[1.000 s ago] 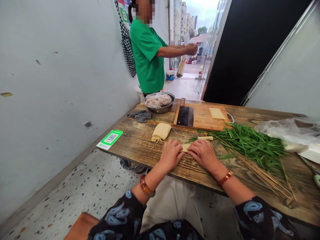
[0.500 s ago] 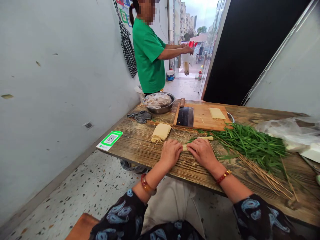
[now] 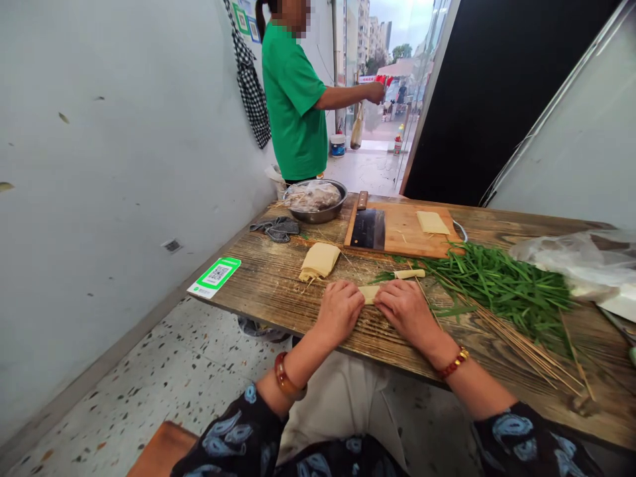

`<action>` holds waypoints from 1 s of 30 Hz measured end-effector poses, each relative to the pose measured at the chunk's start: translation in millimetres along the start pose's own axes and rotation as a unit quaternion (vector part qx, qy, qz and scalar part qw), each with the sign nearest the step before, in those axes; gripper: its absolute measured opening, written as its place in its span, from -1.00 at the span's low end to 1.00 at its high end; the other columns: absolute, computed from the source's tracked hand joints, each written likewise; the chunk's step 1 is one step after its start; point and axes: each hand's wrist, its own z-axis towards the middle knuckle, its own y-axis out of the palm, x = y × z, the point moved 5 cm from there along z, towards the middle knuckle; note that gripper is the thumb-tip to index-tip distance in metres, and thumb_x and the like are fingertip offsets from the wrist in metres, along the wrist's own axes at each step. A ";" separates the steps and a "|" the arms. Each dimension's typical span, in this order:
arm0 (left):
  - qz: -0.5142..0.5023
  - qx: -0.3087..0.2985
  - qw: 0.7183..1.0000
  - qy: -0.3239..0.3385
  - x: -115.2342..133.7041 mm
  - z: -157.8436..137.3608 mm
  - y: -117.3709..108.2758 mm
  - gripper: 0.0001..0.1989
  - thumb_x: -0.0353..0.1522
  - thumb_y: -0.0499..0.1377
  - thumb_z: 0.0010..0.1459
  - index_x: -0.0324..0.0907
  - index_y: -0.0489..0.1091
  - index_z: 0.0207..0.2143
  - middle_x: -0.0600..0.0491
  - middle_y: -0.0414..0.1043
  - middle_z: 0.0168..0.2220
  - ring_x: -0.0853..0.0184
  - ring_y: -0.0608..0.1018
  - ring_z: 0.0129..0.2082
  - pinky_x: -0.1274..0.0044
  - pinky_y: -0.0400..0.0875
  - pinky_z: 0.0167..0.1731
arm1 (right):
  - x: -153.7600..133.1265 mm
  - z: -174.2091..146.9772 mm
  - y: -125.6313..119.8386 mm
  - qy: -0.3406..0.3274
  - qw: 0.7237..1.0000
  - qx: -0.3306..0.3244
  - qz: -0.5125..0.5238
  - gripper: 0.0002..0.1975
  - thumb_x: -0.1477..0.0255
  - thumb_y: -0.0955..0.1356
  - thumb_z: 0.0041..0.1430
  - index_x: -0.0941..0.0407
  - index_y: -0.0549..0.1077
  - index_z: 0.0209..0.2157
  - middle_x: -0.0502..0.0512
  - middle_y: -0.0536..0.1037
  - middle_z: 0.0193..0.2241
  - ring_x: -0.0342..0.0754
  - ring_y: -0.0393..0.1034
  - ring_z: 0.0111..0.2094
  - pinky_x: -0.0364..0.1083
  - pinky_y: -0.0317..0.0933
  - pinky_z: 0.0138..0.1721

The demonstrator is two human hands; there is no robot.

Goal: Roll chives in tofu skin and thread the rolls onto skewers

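Note:
Both hands are at the near edge of the wooden table, gripping one pale yellow tofu sheet that is partly rolled. My left hand has its fingers closed on the left end, and my right hand on the right end. Only the strip between them shows; my fingers cover the rest. Just beyond my right hand lies a finished-looking tofu roll. A stack of folded tofu sheets sits beyond my left hand. Green leafy chives are heaped to the right.
A cleaver and another sheet lie on a cutting board. Behind are a metal bowl with a plastic-covered load and a grey cloth. Wooden skewers and a plastic bag lie right. A person in green stands beyond.
My hands have shifted slightly apart, and more of the tofu sheet shows between them, wider and flatter. The person in green has moved the hanging bag left.

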 end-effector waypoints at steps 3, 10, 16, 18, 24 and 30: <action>0.008 0.002 1.000 0.001 0.4 -1.1 0.3 -0.87 -0.37 0.05 0.23 -0.18 0.37 -0.31 0.00 0.40 -0.30 0.24 0.33 -0.19 0.39 0.17 -0.18 | -1.3 -3.2 0.1 0.005 1.000 0.006 -0.006 -0.89 0.43 0.30 0.25 0.08 0.46 -0.35 0.05 0.53 -0.36 -0.01 0.30 -0.19 -0.02 0.01 -0.15; -0.052 0.021 0.998 0.001 -2.3 -4.9 3.6 -0.85 -0.37 0.10 0.20 -0.12 0.45 -0.22 0.02 0.42 -0.28 0.25 0.35 -0.21 0.41 0.19 -0.23 | 3.3 -7.6 5.0 0.028 0.999 0.019 0.011 -0.84 0.38 0.29 0.26 0.05 0.50 -0.21 0.08 0.55 -0.31 0.01 0.32 -0.21 -0.03 0.07 -0.19; -0.041 0.031 0.999 -0.009 -0.2 -6.6 3.9 -0.85 -0.38 0.10 0.20 -0.14 0.48 -0.32 0.01 0.42 -0.29 0.26 0.36 -0.22 0.41 0.19 -0.25 | -3.5 -9.4 5.2 0.048 0.999 0.012 0.013 -0.88 0.39 0.33 0.22 0.03 0.53 -0.32 0.06 0.53 -0.29 0.01 0.30 -0.20 -0.03 0.07 -0.19; -0.024 0.026 0.999 0.008 4.2 -6.9 1.8 -0.84 -0.37 0.08 0.22 -0.16 0.46 -0.35 0.01 0.42 -0.29 0.26 0.35 -0.21 0.40 0.19 -0.24 | -6.3 -10.3 5.1 0.058 0.998 0.013 0.008 -0.89 0.40 0.33 0.22 0.04 0.52 -0.32 0.07 0.53 -0.28 0.01 0.30 -0.19 -0.03 0.07 -0.18; 0.029 0.008 0.998 0.050 7.2 -1.2 0.6 -0.85 -0.35 0.08 0.23 -0.18 0.40 -0.36 0.00 0.42 -0.31 0.23 0.35 -0.23 0.38 0.18 -0.26 | -10.9 -8.0 3.4 0.078 0.997 0.005 -0.010 -0.90 0.39 0.33 0.23 0.06 0.50 -0.31 0.05 0.53 -0.32 -0.02 0.31 -0.18 -0.03 0.04 -0.15; 0.014 0.000 0.993 0.117 3.8 3.3 -1.1 -0.80 -0.38 0.02 0.26 -0.17 0.39 -0.38 0.01 0.41 -0.34 0.24 0.34 -0.27 0.40 0.19 -0.27 | -16.6 -7.3 4.2 0.108 0.994 0.008 -0.020 -0.88 0.38 0.32 0.23 0.06 0.50 -0.33 0.04 0.53 -0.33 -0.02 0.31 -0.20 -0.04 0.04 -0.18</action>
